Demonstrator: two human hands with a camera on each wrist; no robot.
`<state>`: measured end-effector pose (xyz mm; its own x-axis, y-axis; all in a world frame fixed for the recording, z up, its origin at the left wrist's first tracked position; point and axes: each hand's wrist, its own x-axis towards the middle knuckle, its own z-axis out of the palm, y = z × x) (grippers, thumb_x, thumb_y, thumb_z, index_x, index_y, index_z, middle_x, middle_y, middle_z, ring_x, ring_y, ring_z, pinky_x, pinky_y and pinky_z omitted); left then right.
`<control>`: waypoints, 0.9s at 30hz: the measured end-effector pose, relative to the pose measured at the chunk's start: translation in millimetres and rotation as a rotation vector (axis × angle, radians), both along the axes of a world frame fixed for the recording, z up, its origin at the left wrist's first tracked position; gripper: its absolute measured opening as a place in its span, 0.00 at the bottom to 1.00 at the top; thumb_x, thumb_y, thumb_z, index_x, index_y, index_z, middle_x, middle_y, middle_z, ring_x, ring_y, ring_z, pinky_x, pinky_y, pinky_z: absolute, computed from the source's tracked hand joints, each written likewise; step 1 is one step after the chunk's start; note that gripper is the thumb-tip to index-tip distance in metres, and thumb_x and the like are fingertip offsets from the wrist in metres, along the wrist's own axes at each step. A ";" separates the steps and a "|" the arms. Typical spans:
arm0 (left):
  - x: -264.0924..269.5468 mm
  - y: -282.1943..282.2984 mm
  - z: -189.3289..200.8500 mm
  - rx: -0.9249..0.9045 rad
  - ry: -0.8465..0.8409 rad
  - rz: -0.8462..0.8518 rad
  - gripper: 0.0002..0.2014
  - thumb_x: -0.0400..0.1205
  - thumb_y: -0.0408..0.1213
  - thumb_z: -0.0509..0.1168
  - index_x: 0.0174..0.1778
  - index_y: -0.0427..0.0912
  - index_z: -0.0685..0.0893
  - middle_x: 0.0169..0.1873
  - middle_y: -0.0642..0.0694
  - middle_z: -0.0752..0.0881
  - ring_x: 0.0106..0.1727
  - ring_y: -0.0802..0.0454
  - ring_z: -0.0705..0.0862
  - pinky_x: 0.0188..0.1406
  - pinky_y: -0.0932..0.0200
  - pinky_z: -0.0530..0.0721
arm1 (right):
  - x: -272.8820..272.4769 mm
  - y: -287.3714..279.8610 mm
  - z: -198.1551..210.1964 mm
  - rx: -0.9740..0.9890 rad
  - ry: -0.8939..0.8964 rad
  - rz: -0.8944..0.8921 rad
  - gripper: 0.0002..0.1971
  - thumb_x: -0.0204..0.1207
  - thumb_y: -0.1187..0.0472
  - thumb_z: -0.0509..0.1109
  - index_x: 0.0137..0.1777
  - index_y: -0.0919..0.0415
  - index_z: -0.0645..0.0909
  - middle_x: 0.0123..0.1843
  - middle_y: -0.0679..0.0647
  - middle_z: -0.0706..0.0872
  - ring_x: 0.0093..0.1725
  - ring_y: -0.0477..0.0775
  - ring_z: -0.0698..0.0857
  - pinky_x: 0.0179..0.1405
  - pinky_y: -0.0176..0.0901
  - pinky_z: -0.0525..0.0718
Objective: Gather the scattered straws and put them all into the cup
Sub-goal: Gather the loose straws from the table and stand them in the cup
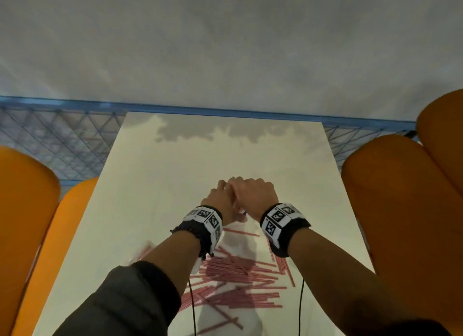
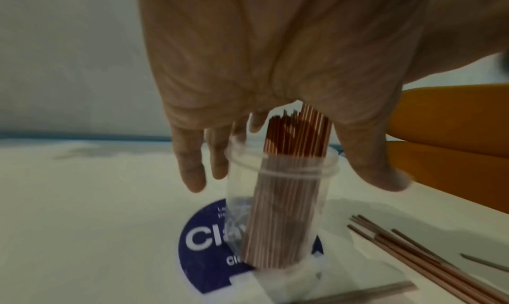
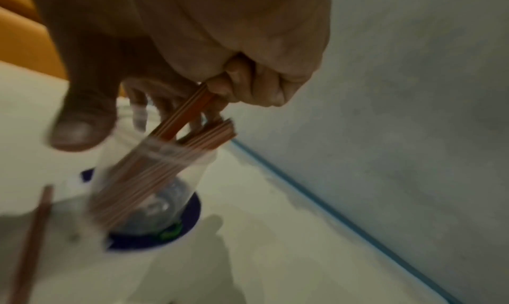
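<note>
A clear plastic cup point(image 2: 236, 191) stands on a round blue sticker point(image 2: 203, 243) on the white table point(image 1: 175, 170); in the head view both hands hide it. A thick bundle of pink-brown straws point(image 2: 286, 210) leans inside it. My left hand point(image 2: 286, 175) hovers over the rim, its straight fingers point(image 2: 192, 173) at the cup's left side and its thumb off to the right. My right hand point(image 3: 171, 110) grips a few straws point(image 3: 187, 117) in curled fingers, their lower ends inside the cup point(image 3: 171, 184). Many scattered straws point(image 1: 238, 273) lie on the table near me.
Orange chair backs point(image 1: 27, 210) point(image 1: 400, 200) flank the table on both sides. A blue rail with mesh point(image 1: 62, 137) runs behind the table, with a grey wall beyond. A few loose straws point(image 2: 413, 250) lie just right of the cup.
</note>
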<state>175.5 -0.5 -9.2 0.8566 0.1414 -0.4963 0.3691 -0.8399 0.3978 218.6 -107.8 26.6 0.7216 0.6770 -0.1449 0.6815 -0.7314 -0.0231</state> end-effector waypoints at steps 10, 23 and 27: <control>-26.4 15.1 10.3 0.010 -0.153 0.113 0.66 0.61 0.69 0.75 0.85 0.49 0.40 0.84 0.40 0.54 0.81 0.38 0.65 0.74 0.32 0.70 | 29.3 -99.8 -13.8 0.148 0.246 -0.598 0.14 0.86 0.51 0.53 0.52 0.60 0.74 0.53 0.62 0.84 0.54 0.68 0.82 0.47 0.50 0.74; -150.6 -23.9 -55.4 0.253 0.022 -0.206 0.50 0.68 0.62 0.74 0.81 0.50 0.55 0.77 0.47 0.62 0.76 0.41 0.65 0.74 0.40 0.69 | -70.9 -105.7 -108.2 -0.038 0.469 -0.607 0.59 0.63 0.24 0.68 0.85 0.49 0.42 0.71 0.67 0.70 0.69 0.69 0.71 0.65 0.68 0.76; -139.8 -35.9 -53.2 0.218 -0.008 -0.112 0.37 0.74 0.54 0.73 0.74 0.48 0.65 0.68 0.45 0.70 0.67 0.43 0.71 0.66 0.45 0.75 | -96.8 -81.9 -110.7 0.129 0.434 -0.576 0.29 0.78 0.51 0.69 0.74 0.59 0.62 0.63 0.62 0.74 0.60 0.63 0.74 0.52 0.54 0.78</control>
